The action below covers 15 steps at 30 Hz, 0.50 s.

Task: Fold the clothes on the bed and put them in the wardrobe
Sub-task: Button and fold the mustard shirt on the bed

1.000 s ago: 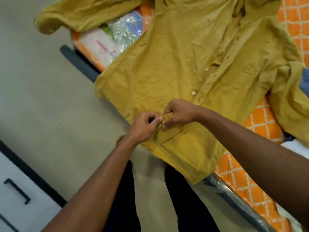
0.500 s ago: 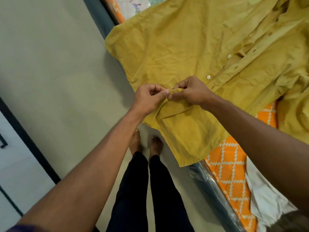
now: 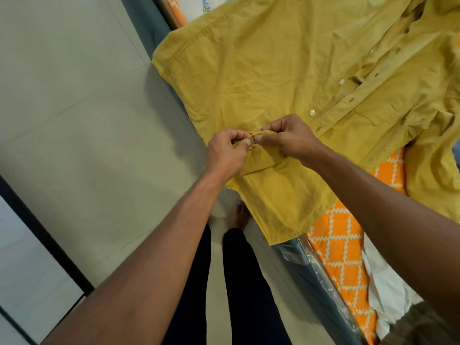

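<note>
Both hands up front: left hand [image 3: 225, 155] & right hand [image 3: 290, 139] pinching the yellow shirt's [image 3: 261, 70] placket, shirt spread on bed [image 3: 341, 245].

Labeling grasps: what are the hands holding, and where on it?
The left hand and right hand both pinch the yellow shirt at its front button edge.

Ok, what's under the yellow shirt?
Past the lower edge of the shirt an orange patterned sheet shows, and the bed frame below its hem. Everything else under it is covered, so I cannot tell.
</note>
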{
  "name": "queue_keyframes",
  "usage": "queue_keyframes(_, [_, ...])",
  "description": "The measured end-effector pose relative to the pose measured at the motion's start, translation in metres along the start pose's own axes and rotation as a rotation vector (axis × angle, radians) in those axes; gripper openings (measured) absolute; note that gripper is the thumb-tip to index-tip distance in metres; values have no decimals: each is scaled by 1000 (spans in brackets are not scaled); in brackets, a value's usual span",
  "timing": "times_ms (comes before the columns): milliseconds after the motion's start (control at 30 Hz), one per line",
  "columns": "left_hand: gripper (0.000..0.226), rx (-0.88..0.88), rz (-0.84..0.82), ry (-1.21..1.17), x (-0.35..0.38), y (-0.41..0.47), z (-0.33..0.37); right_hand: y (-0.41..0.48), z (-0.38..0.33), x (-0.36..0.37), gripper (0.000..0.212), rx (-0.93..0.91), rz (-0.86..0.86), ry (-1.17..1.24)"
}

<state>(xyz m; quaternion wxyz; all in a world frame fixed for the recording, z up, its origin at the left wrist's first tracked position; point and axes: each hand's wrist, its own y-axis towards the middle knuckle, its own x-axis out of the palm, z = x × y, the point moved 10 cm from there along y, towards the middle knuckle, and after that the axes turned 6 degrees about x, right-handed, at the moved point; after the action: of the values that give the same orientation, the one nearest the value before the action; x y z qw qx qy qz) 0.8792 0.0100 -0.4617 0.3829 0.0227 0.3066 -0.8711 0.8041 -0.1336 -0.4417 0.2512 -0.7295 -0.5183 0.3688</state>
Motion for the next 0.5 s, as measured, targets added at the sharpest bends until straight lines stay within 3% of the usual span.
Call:
queue_keyframes(167, [9,11,-38,7,2,0,4,1,-1,2,4,-13,-52,6])
queue_keyframes(367, [10,-17,42,-57,0,0,-3,3,0,-1,11,-73,21,21])
queue_keyframes(500, [16,6,53,-44,-1,-1,-1,2,-3,2,5,-130,19,-29])
